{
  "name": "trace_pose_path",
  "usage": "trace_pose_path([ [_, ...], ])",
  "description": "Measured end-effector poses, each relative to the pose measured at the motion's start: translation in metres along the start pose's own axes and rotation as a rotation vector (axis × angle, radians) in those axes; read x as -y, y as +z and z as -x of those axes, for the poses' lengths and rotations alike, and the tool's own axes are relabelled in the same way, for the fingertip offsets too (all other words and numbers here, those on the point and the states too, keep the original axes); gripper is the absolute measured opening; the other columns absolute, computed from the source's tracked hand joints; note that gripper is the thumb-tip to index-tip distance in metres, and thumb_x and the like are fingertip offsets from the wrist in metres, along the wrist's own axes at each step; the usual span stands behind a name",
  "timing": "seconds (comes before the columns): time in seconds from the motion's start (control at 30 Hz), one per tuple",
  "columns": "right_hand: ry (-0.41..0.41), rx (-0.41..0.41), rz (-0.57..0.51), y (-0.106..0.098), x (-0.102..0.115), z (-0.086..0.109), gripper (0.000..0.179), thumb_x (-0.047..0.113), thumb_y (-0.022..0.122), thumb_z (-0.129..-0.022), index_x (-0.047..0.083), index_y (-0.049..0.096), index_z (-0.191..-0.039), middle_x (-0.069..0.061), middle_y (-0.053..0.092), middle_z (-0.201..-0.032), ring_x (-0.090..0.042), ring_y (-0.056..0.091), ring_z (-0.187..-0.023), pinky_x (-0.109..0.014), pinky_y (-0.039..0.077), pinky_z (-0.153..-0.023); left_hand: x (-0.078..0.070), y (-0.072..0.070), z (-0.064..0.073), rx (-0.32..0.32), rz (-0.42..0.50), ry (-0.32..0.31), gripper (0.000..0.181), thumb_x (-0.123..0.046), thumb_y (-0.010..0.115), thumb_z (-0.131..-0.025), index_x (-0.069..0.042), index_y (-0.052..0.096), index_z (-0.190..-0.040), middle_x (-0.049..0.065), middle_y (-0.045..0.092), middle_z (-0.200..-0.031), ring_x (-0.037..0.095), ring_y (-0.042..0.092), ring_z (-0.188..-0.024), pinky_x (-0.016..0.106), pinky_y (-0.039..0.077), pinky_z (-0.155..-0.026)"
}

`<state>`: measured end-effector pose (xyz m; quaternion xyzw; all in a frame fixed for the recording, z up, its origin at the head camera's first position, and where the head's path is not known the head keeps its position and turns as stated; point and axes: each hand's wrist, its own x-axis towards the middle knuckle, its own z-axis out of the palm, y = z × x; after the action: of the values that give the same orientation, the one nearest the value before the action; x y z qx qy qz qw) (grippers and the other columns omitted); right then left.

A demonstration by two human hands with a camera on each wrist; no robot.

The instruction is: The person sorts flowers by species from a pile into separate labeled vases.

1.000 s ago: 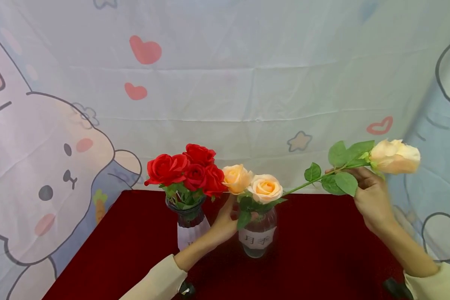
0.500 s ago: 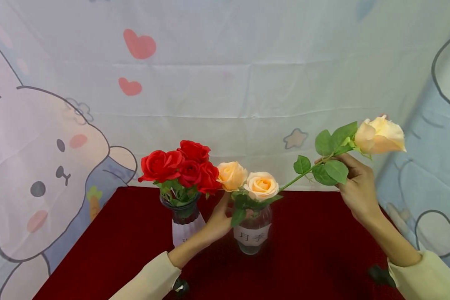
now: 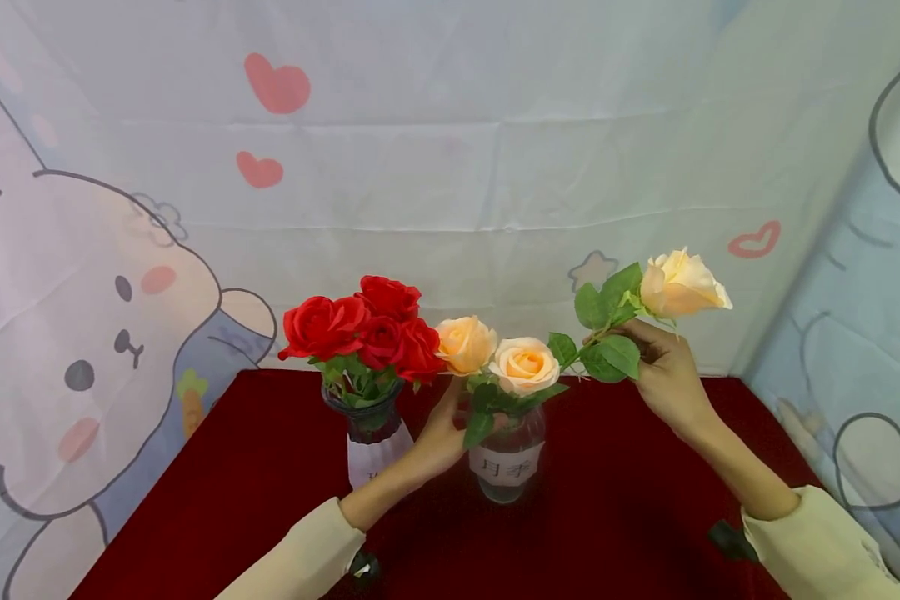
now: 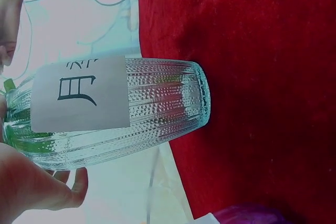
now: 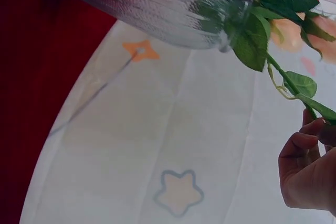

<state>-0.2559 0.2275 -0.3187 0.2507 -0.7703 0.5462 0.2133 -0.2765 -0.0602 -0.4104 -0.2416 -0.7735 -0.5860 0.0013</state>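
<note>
My left hand [image 3: 441, 437] holds a clear ribbed glass vase [image 4: 168, 98] by its neck, thumb and fingers to either side. A white paper label [image 3: 506, 465] with black characters is stuck on it. Two peach roses [image 3: 525, 365] stand in this vase, their leaves hanging over its mouth. To the right, my right hand [image 3: 671, 379] pinches the leafy stem of another peach rose [image 3: 684, 283], tilted with its bloom up and right. Its stem [image 5: 283, 74] slants down toward the vase mouth; the lower end is hidden behind leaves and the other roses.
Left of the clear vase stands a dark glass vase [image 3: 363, 417] with a white label, holding several red roses [image 3: 382, 342]. Both vases stand on a dark red cloth [image 3: 622, 517]. Behind hangs a pale printed curtain [image 3: 420, 167] with a cartoon rabbit.
My right hand has moved left with the peach rose, closer to the clear vase, and the rose now stands more upright. My left hand keeps holding the vase; the view has shifted slightly.
</note>
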Motion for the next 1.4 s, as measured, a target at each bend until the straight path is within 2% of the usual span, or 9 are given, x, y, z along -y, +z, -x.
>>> trace_pose_path([
  [0.23,0.022,0.056,0.023,0.007,-0.006,0.006,0.019,0.0,0.064,-0.098,-0.007,0.07,-0.113,0.026,0.072,-0.098,0.003,0.069,-0.093,-0.017,0.056,-0.078,-0.001,0.001,-0.002,0.001,-0.017,0.02,0.087,-0.047,0.074,-0.092,-0.03,0.024,-0.161,0.009,0.045,-0.154,0.027,0.055,-0.124,0.037,0.052,-0.094],
  [0.43,0.062,0.086,0.045,0.013,-0.006,0.008,0.018,0.003,0.065,-0.098,-0.005,0.073,-0.112,0.025,0.073,-0.095,0.001,0.07,-0.09,-0.02,0.057,-0.077,-0.003,0.001,-0.003,0.008,-0.009,0.039,0.085,-0.043,0.074,-0.093,-0.031,0.024,-0.161,0.008,0.043,-0.156,0.026,0.053,-0.126,0.041,0.051,-0.097],
  [0.57,0.124,0.125,0.063,0.018,-0.005,0.009,0.023,0.005,0.064,-0.098,-0.005,0.072,-0.116,-0.001,0.078,-0.099,0.001,0.067,-0.085,-0.022,0.055,-0.074,-0.002,0.0,-0.001,0.005,0.004,0.03,0.085,-0.04,0.074,-0.093,-0.033,0.022,-0.161,0.007,0.041,-0.158,0.028,0.052,-0.13,0.045,0.051,-0.1],
  [0.7,0.135,0.133,0.085,0.023,-0.005,0.01,0.025,0.002,0.062,-0.096,-0.009,0.07,-0.117,-0.027,0.073,-0.107,0.002,0.065,-0.09,-0.023,0.055,-0.071,0.001,0.0,-0.001,-0.003,-0.005,0.042,0.087,-0.046,0.073,-0.093,-0.032,0.021,-0.162,0.008,0.042,-0.156,0.028,0.053,-0.128,0.043,0.051,-0.099],
  [0.9,0.109,0.149,0.116,0.029,-0.01,0.009,0.021,0.003,0.064,-0.096,-0.008,0.069,-0.113,-0.023,0.073,-0.101,-0.002,0.066,-0.083,-0.024,0.055,-0.071,0.004,0.0,0.0,-0.01,-0.048,0.058,0.084,-0.052,0.071,-0.093,-0.021,0.028,-0.158,0.014,0.047,-0.15,0.031,0.051,-0.133,0.043,0.05,-0.1],
  [0.93,0.11,0.153,0.114,0.03,-0.011,0.009,0.02,0.003,0.064,-0.096,-0.008,0.068,-0.112,-0.023,0.072,-0.096,-0.001,0.064,-0.078,-0.023,0.054,-0.068,0.004,0.0,0.0,-0.01,-0.052,0.052,0.082,-0.051,0.071,-0.093,-0.02,0.03,-0.157,0.015,0.047,-0.15,0.032,0.05,-0.134,0.044,0.05,-0.102],
  [1.17,0.077,0.179,0.062,0.039,-0.016,0.004,0.02,0.0,0.066,-0.096,-0.009,0.064,-0.113,-0.022,0.067,-0.1,-0.002,0.061,-0.071,-0.023,0.055,-0.063,0.003,0.0,0.002,-0.005,-0.021,-0.025,0.08,-0.052,0.072,-0.091,-0.024,0.033,-0.155,0.011,0.045,-0.153,0.031,0.047,-0.14,0.054,0.043,-0.112],
  [1.27,0.087,0.195,0.014,0.042,-0.017,0.001,0.016,-0.001,0.066,-0.095,-0.01,0.062,-0.108,-0.018,0.065,-0.086,-0.006,0.057,-0.058,-0.026,0.051,-0.053,0.001,0.0,0.001,-0.006,-0.016,-0.024,0.082,-0.052,0.072,-0.091,-0.023,0.031,-0.156,0.011,0.043,-0.154,0.031,0.042,-0.144,0.058,0.036,-0.117],
  [1.4,0.099,0.225,-0.002,0.045,-0.018,-0.002,0.01,-0.002,0.065,-0.095,-0.01,0.061,-0.101,-0.01,0.061,-0.072,-0.008,0.057,-0.053,-0.028,0.05,-0.05,0.0,-0.001,-0.001,-0.002,-0.011,-0.023,0.084,-0.05,0.073,-0.092,-0.024,0.029,-0.158,0.009,0.041,-0.156,0.03,0.036,-0.15,0.059,0.029,-0.121],
])
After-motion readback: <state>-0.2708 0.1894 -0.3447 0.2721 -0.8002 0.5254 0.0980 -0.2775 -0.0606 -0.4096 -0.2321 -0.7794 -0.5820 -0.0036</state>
